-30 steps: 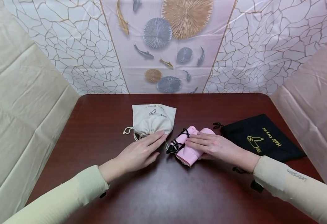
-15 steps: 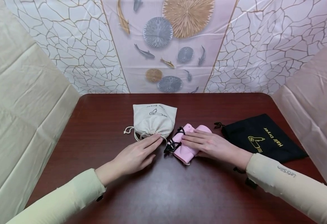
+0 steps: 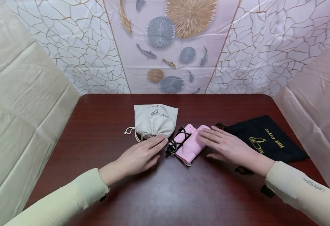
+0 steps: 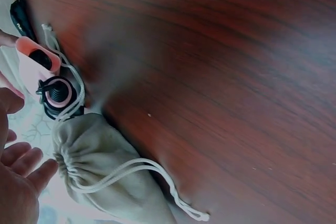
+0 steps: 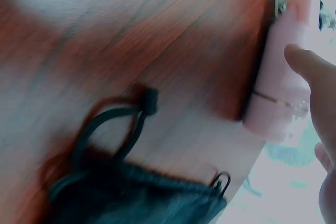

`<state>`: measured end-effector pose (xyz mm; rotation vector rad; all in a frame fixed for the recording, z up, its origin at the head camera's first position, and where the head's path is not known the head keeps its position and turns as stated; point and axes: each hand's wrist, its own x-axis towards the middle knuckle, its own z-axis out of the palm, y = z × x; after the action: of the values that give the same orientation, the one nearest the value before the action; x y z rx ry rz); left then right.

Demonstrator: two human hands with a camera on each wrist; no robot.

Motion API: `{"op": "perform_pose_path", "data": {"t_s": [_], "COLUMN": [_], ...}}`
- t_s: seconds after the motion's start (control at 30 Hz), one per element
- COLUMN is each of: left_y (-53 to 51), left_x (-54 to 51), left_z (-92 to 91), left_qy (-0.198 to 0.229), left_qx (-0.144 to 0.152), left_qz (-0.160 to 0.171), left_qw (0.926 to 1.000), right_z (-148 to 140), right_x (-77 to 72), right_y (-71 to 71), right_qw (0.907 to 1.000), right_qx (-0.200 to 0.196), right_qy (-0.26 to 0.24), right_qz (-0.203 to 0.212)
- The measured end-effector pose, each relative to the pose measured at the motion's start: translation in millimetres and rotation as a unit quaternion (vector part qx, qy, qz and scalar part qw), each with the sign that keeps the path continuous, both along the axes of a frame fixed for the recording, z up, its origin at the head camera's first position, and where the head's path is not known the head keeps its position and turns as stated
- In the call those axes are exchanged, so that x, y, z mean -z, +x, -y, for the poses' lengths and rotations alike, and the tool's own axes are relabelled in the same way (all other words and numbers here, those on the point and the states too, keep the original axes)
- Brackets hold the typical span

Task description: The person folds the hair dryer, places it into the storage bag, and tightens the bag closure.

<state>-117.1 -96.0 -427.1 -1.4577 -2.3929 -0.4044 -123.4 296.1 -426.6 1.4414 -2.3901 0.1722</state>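
Note:
A pink folded hair dryer (image 3: 192,142) lies on the table, its black cord (image 3: 179,139) wound along its left side. My right hand (image 3: 230,147) is at the dryer's right side, fingers straight, fingertips over its edge; the right wrist view has the thumb beside the pink body (image 5: 281,72). To the left lies a beige drawstring bag (image 3: 156,121) printed "Hair Dryer", its gathered mouth towards me. My left hand (image 3: 138,157) lies by that mouth with extended fingers, holding nothing. In the left wrist view, its fingers are next to the gathered cloth (image 4: 100,156).
A black drawstring bag (image 3: 266,139) with gold "Hair Dryer" lettering lies flat on the right, partly behind my right hand and forearm. The dark red wooden table (image 3: 159,194) ends at a patterned cloth backdrop (image 3: 167,53). Pale cloth walls flank both sides.
From one second to half a second ago, the hair dryer shifted slightly left under my right hand. Since then that hand has drawn back right, uncovering more of it. The left hand stays nearly still.

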Motion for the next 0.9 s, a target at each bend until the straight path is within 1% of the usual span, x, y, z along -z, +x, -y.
{"op": "perform_pose_path", "data": {"t_s": [0.1, 0.17, 0.27, 0.37, 0.57, 0.73, 0.9], "left_y": [-0.1, 0.0, 0.4, 0.6, 0.6, 0.8, 1.9], "left_x": [-1.9, -3.5, -5.8, -7.0, -8.0, -7.7, -7.9], "left_z": [-5.3, -9.2, -14.9, -20.5, -29.2, -36.4, -43.9], "left_qy": [0.001, 0.002, 0.006, 0.003, 0.005, 0.004, -0.006], "left_qx": [0.005, 0.006, 0.01, 0.011, 0.02, 0.023, 0.017], "left_qz": [-0.001, -0.003, -0.003, -0.005, -0.001, 0.01, 0.02], "left_qw": [1.0, 1.0, 0.9999, 0.9999, 0.9998, 0.9997, 0.9996], "right_z": [-10, -18, -29, -39, -57, -69, -74], "right_x": [-2.6, -4.6, -7.3, -9.0, -7.9, -3.0, 2.2], "right_y": [4.8, 8.3, 13.1, 17.5, 22.9, 24.2, 21.7], "right_qw": [0.9993, 0.9976, 0.9928, 0.9869, 0.9773, 0.9659, 0.9547], "right_qx": [0.033, 0.067, 0.119, 0.161, 0.21, 0.254, 0.284], "right_qy": [-0.012, -0.01, -0.005, -0.001, 0.023, 0.051, 0.079], "right_qz": [0.007, 0.009, 0.014, 0.007, -0.011, 0.007, 0.042]}}
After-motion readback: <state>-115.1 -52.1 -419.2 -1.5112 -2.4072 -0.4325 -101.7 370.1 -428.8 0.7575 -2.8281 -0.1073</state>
